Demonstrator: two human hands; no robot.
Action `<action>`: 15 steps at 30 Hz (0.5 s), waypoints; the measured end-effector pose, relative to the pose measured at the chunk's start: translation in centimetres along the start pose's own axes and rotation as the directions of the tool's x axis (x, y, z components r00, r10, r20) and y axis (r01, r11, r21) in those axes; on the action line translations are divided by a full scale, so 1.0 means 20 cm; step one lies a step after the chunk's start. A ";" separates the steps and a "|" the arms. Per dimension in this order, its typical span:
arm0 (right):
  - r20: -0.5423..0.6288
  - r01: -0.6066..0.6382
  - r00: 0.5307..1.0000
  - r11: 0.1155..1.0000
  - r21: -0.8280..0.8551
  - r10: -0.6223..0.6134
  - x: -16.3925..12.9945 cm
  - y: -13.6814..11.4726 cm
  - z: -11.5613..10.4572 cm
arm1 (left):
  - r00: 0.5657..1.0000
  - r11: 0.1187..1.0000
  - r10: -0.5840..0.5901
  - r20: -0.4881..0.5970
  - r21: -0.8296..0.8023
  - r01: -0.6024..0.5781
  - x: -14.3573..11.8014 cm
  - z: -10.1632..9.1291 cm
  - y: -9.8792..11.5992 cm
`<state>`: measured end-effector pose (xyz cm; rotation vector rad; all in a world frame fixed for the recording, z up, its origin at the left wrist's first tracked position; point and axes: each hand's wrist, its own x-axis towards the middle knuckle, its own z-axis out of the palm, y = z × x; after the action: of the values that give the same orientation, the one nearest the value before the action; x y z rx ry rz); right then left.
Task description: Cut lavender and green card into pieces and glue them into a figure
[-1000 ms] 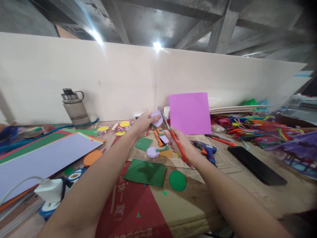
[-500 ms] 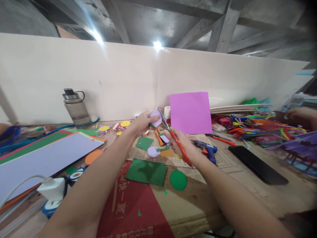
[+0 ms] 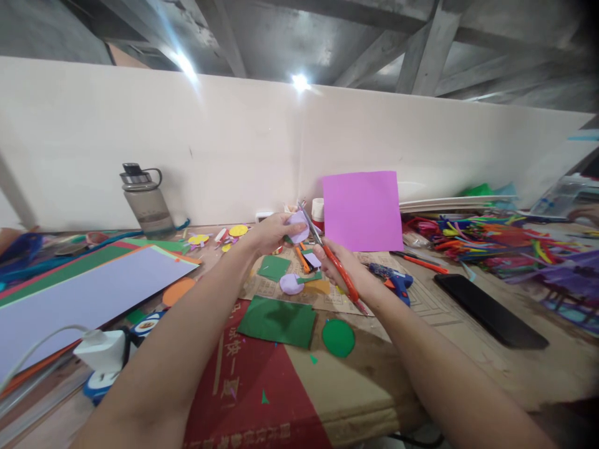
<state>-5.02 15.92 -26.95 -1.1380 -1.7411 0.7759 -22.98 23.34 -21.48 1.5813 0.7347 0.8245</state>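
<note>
Between the fingers of my left hand (image 3: 274,232) is a small lilac foam piece (image 3: 298,228), held up over the table. My right hand (image 3: 340,262) is wrapped round red-handled scissors (image 3: 337,265), their blades beside the right edge of that piece. Below the hands lie a lilac disc (image 3: 291,284), a green square (image 3: 274,267) and an orange cutter (image 3: 302,257). Closer to me are a dark green sheet (image 3: 277,321) and a green disc (image 3: 339,337).
A grey water bottle (image 3: 148,202) stands at the back left, near stacked coloured sheets (image 3: 98,280). A purple sheet (image 3: 362,212) leans on the white partition. To the right are a blue glue gun (image 3: 395,282), a black phone (image 3: 489,312) and bundled pipe cleaners (image 3: 482,240).
The lilac piece has turned in my left hand and now shows a straighter outline beside the blades. At the far right, another person's hand has drawn back toward the edge of view.
</note>
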 end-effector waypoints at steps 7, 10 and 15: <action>0.049 -0.039 0.998 0.995 0.090 0.034 -0.01 0.00 0.01 | 1.000 0.999 -0.020 -0.020 0.025 0.021 0.00 -0.01 0.02; 0.046 -0.043 0.998 0.995 0.090 0.039 -0.01 0.00 0.02 | 1.000 0.998 -0.026 -0.005 0.049 0.026 0.00 -0.02 0.02; 0.034 -0.054 0.998 0.995 0.081 0.052 -0.01 0.00 0.02 | 1.000 0.997 -0.027 0.015 0.075 0.026 0.01 -0.06 0.00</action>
<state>-5.33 15.65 -27.10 -1.1262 -1.6955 0.8938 -23.87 24.07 -21.34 1.6398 0.7813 0.7717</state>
